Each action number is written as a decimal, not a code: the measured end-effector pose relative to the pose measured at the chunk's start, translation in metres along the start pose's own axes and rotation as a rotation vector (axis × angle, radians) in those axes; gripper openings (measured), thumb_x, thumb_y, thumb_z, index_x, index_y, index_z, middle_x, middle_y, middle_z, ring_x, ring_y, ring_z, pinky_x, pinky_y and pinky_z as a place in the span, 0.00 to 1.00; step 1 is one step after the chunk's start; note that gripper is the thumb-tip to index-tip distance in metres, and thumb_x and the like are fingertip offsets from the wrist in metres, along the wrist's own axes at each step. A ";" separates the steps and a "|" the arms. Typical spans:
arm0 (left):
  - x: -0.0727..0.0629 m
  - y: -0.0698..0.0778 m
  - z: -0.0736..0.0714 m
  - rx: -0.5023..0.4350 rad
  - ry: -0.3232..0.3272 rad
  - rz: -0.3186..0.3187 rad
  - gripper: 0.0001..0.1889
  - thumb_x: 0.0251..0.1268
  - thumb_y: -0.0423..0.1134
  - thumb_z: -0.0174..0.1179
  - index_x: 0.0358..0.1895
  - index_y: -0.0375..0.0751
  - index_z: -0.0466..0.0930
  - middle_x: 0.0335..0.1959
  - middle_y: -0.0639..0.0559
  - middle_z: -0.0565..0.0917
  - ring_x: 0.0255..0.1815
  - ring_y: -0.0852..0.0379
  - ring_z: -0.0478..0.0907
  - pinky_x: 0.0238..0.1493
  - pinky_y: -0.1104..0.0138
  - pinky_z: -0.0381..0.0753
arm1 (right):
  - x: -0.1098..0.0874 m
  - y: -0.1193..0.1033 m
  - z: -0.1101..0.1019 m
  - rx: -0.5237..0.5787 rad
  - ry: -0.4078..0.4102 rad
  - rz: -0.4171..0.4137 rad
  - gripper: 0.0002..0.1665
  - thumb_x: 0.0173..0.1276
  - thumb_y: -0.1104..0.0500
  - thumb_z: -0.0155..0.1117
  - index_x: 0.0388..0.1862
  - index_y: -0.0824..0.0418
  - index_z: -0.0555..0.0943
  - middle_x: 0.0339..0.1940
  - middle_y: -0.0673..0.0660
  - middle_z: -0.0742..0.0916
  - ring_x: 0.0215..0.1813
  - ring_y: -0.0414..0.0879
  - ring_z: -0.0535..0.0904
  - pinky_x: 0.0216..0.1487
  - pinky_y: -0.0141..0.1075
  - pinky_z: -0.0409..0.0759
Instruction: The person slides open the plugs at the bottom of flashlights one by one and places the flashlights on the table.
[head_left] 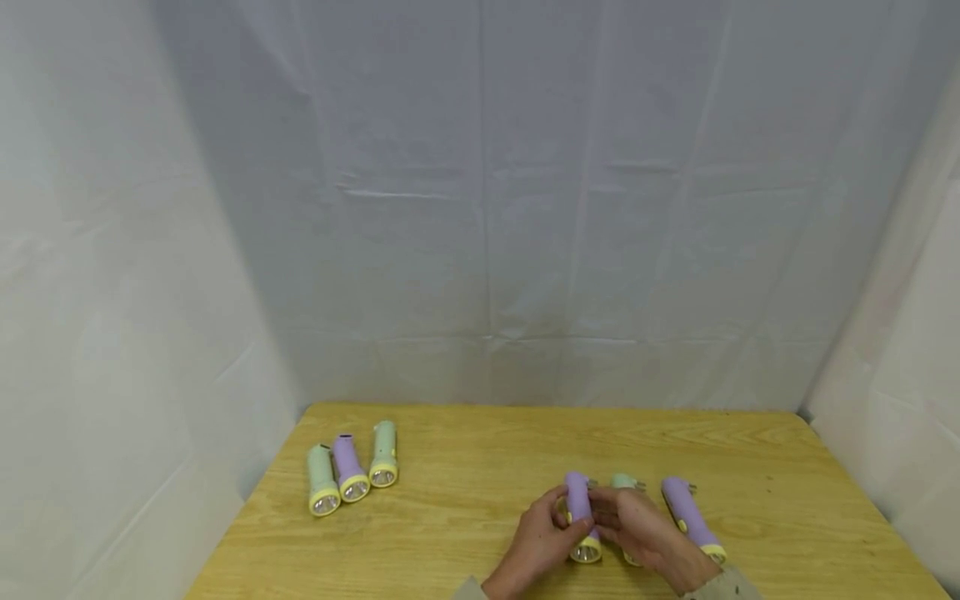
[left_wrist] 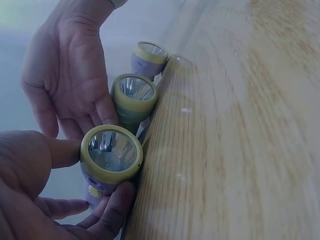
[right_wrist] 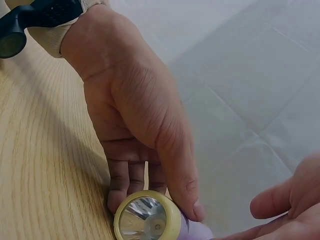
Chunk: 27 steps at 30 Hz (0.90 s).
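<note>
Near the table's front, right of its middle, a purple flashlight (head_left: pixel 577 498) with a yellow head lies between both hands. My left hand (head_left: pixel 542 533) grips it, thumb on top and fingers along its side; its lens (left_wrist: pixel 112 150) faces me. My right hand (head_left: pixel 647 532) is at the flashlight's right side, fingers extended toward its tail; in the right wrist view the thumb of this right hand (right_wrist: pixel 295 205) stands apart from the flashlight. Metal prongs show at the tail. Partly hidden behind the right hand is a green flashlight (head_left: pixel 623 481), also with prongs out.
Another purple flashlight (head_left: pixel 690 515), prongs out, lies to the right of the right hand. At the back left, two green flashlights (head_left: pixel 321 473) (head_left: pixel 385 443) flank a purple one (head_left: pixel 347 458), without visible prongs. Pale sheeting (head_left: pixel 480 250) surrounds the wooden table (head_left: pixel 480 446).
</note>
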<state>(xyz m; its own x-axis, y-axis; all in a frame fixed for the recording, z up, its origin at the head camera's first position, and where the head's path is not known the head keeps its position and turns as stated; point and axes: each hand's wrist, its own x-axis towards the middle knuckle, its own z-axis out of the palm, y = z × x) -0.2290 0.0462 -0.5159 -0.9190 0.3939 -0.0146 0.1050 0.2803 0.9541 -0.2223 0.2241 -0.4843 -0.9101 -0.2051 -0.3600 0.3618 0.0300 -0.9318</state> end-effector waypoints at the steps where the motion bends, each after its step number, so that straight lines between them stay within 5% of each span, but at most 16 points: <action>1: 0.000 0.000 0.000 -0.001 0.001 0.001 0.38 0.67 0.45 0.67 0.73 0.26 0.65 0.29 0.52 0.78 0.23 0.63 0.71 0.22 0.74 0.68 | -0.001 -0.001 0.000 0.004 0.001 0.000 0.32 0.84 0.58 0.33 0.74 0.84 0.56 0.75 0.82 0.64 0.75 0.73 0.65 0.73 0.57 0.71; 12: 0.000 0.000 0.000 0.005 0.018 0.001 0.34 0.66 0.45 0.67 0.70 0.30 0.69 0.28 0.53 0.78 0.23 0.63 0.71 0.22 0.73 0.69 | -0.004 -0.003 -0.001 0.016 -0.032 -0.007 0.34 0.85 0.56 0.35 0.75 0.83 0.54 0.76 0.81 0.63 0.77 0.72 0.62 0.74 0.59 0.70; 20: -0.003 0.003 -0.001 0.071 0.096 0.043 0.32 0.63 0.44 0.69 0.66 0.30 0.73 0.27 0.53 0.77 0.23 0.66 0.69 0.24 0.73 0.68 | -0.007 -0.007 -0.002 0.011 -0.021 -0.061 0.36 0.84 0.55 0.36 0.76 0.83 0.51 0.79 0.80 0.50 0.80 0.75 0.46 0.79 0.65 0.53; 27: 0.001 0.007 -0.013 0.157 0.162 0.020 0.32 0.62 0.46 0.69 0.64 0.30 0.74 0.32 0.50 0.79 0.30 0.61 0.72 0.30 0.70 0.72 | -0.011 -0.016 0.000 -0.030 -0.002 -0.117 0.37 0.84 0.55 0.36 0.77 0.83 0.48 0.80 0.79 0.48 0.81 0.74 0.43 0.80 0.65 0.47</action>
<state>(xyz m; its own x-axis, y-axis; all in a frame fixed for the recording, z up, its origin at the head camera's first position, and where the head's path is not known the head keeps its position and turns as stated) -0.2342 0.0374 -0.5056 -0.9639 0.2584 0.0643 0.1702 0.4121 0.8951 -0.2181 0.2258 -0.4650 -0.9453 -0.2105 -0.2490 0.2473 0.0348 -0.9683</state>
